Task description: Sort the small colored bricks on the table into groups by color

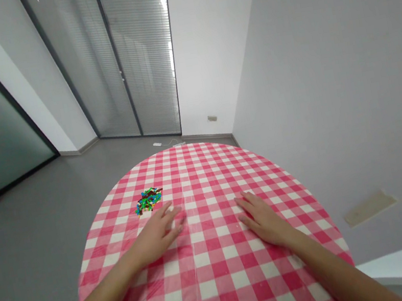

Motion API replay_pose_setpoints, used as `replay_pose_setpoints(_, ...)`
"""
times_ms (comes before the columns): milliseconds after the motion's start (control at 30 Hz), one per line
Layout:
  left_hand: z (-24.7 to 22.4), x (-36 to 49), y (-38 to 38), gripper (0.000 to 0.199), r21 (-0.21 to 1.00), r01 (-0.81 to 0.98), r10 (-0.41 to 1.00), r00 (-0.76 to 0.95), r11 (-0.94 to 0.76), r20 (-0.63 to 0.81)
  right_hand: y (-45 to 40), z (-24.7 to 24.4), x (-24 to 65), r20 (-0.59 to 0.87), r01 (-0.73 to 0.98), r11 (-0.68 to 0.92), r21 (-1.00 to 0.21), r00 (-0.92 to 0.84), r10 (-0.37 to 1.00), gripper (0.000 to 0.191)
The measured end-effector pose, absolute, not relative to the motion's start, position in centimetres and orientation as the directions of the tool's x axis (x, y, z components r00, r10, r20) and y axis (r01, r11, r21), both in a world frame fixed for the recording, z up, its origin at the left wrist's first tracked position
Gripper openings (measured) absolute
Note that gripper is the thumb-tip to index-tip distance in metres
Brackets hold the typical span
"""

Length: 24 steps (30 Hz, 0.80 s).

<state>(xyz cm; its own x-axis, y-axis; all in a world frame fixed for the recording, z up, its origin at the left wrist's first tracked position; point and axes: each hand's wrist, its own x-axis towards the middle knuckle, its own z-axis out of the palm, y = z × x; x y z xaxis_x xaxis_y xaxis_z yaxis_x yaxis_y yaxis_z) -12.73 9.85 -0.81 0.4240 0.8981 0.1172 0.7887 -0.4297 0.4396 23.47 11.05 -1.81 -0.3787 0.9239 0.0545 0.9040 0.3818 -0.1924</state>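
Spreading both hands (pixel 156 235) (pixel 263 220) open on a checked tablecloth (pixel 206 180), left fingers (pixel 169 213) near bricks (pixel 148 200).

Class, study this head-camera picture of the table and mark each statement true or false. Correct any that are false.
1. The small coloured plastic bricks lie in a loose pile on the tablecloth. True.
2. The right hand is gripping a brick. False: it lies open on the cloth, holding nothing.
3. The tablecloth is checked in blue and white. False: its checks are pink-red and white.
4. The pile lies nearer the left hand than the right hand. True.
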Motion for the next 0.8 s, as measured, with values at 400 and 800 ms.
replay_pose_setpoints(400,-2.1,-19.4,19.8,0.071,0.694,0.690,0.976,0.088,-0.205,0.200,15.6,-3.9,25.3,0.257,0.935,0.293,-0.201,-0.238,0.937,0.053)
replay_pose_setpoints(800,-2.7,-18.8,20.6,0.091,0.961,0.254,0.986,0.148,-0.108,0.072,15.7,-4.6,25.8,0.281,0.889,0.290,-0.356,-0.194,0.940,0.056)
